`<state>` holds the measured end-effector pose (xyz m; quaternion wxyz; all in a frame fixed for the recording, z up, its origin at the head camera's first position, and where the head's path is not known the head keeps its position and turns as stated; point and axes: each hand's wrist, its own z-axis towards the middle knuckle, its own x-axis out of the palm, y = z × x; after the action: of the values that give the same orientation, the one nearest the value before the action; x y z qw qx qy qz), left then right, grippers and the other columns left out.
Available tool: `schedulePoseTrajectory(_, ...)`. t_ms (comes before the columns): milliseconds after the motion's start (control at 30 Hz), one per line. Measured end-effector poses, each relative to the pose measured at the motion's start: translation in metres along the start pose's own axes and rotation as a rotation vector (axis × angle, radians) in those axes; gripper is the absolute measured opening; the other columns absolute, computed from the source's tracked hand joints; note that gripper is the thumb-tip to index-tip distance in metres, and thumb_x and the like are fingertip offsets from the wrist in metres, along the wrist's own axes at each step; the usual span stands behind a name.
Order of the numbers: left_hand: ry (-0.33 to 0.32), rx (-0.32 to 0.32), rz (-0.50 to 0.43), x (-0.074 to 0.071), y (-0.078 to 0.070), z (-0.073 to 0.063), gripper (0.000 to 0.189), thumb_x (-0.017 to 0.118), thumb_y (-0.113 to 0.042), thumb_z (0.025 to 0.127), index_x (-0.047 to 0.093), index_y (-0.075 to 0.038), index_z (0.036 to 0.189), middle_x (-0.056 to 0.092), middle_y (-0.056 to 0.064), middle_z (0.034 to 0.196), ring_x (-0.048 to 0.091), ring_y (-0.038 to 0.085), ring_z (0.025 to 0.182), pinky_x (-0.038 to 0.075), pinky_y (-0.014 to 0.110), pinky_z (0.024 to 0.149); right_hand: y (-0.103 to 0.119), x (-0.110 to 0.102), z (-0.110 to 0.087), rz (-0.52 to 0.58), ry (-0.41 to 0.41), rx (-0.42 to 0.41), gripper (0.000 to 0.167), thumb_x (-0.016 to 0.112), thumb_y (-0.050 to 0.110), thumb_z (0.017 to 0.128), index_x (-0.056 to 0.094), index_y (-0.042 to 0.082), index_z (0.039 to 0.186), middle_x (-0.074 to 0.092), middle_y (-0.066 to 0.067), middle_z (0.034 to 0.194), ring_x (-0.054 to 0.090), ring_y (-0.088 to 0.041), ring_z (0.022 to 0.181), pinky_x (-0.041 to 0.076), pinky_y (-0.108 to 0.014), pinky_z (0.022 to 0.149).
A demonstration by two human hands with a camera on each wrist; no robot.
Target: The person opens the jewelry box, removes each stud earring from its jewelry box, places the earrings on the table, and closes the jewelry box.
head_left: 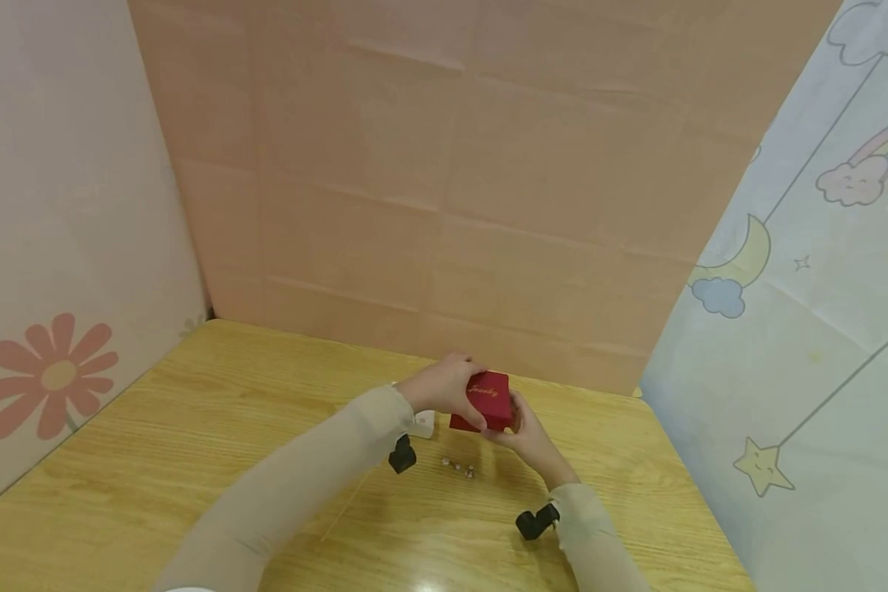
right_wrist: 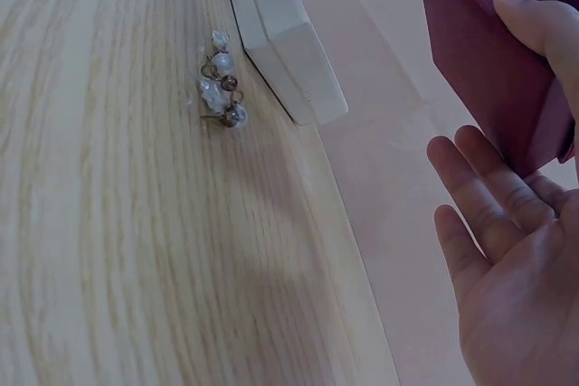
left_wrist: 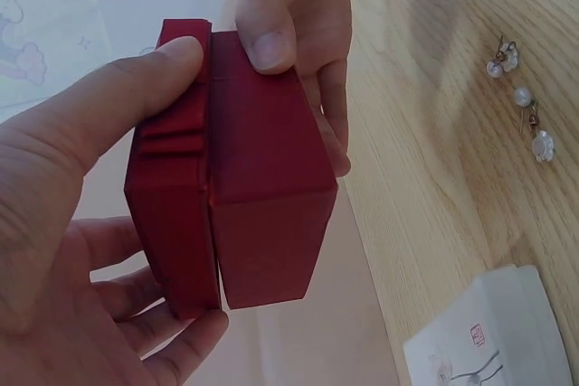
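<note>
Both hands hold a red jewelry box (head_left: 492,393) with gold lettering on its lid, above the far part of the table. My left hand (head_left: 444,386) grips the lid (left_wrist: 172,192), thumb on one side and fingers around the other. A narrow dark seam runs between the lid and the base (left_wrist: 271,151). My right hand (head_left: 527,440) pinches the base, its thumb pressed on one face; the other fingers (right_wrist: 488,214) spread out below. Beneath the hands lie pearl earrings (head_left: 457,467) with flower-shaped drops, plainest in the left wrist view (left_wrist: 543,144).
A small white box (head_left: 423,424) with a red stamp and a line drawing stands on the wooden table (head_left: 266,386), partly behind the left wrist. A peach backdrop (head_left: 429,205) rises at the table's far edge, with printed sheets on both sides.
</note>
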<state>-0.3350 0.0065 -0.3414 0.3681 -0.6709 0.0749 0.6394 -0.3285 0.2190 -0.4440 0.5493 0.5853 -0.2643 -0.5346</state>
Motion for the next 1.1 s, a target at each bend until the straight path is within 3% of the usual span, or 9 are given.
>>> schedulePoseTrajectory(233,-0.015,0.014,-0.006,-0.004,0.0,-0.003,0.085,0.085,-0.046,0.068,0.052,-0.013,0.139,0.056,0.003,0.123,0.052,0.017,0.105,0.05,0.031,0.086,0.003,0.001,0.0,-0.018,-0.003,0.015,0.077,0.073,0.009,0.085,0.027,0.004,0.146,0.044,-0.019,0.142,0.046,-0.029,0.129,0.039,-0.042,0.107)
schedulePoseTrajectory(333,-0.017,0.016,-0.005,-0.005,0.001,-0.003,0.086,0.086,-0.046,0.067,0.052,-0.013,0.139,0.056,0.002,0.122,0.052,0.017,0.105,0.049,0.031,0.086,0.003,0.001,0.0,-0.016,-0.002,0.019,0.077,0.073,0.01,0.085,0.027,0.004,0.147,0.043,-0.019,0.143,0.044,-0.034,0.131,0.039,-0.045,0.107)
schedulePoseTrajectory(433,-0.014,0.022,-0.004,-0.004,0.001,-0.003,0.086,0.086,-0.047,0.067,0.052,-0.013,0.139,0.056,0.002,0.123,0.052,0.017,0.105,0.049,0.031,0.087,0.002,0.001,0.0,-0.008,-0.002,0.018,0.077,0.073,0.009,0.085,0.027,0.005,0.146,0.044,-0.02,0.142,0.047,-0.03,0.127,0.043,-0.036,0.103)
schedulePoseTrajectory(600,-0.01,0.025,0.002,-0.001,0.003,-0.002,0.087,0.086,-0.048,0.067,0.051,-0.014,0.139,0.055,0.002,0.123,0.051,0.017,0.107,0.049,0.031,0.088,0.002,0.0,0.001,0.013,-0.012,-0.012,0.075,0.073,0.005,0.084,0.028,0.001,0.145,0.045,-0.022,0.138,0.053,-0.01,0.115,0.046,-0.02,0.093)
schedulePoseTrajectory(767,-0.002,0.023,0.019,0.0,0.002,-0.003,0.087,0.086,-0.047,0.067,0.051,-0.014,0.139,0.055,0.002,0.121,0.052,0.017,0.106,0.05,0.031,0.088,0.002,0.001,0.0,0.033,-0.013,-0.036,0.076,0.073,0.004,0.083,0.029,0.001,0.144,0.044,-0.024,0.139,0.053,-0.001,0.112,0.044,-0.017,0.094)
schedulePoseTrajectory(1100,0.021,0.027,-0.005,0.006,0.005,0.002,0.089,0.086,-0.046,0.067,0.05,-0.014,0.141,0.054,0.002,0.124,0.051,0.017,0.107,0.05,0.032,0.088,0.004,0.0,-0.003,0.029,-0.015,-0.05,0.075,0.074,0.003,0.083,0.03,0.001,0.143,0.044,-0.023,0.141,0.052,0.0,0.114,0.043,-0.016,0.095)
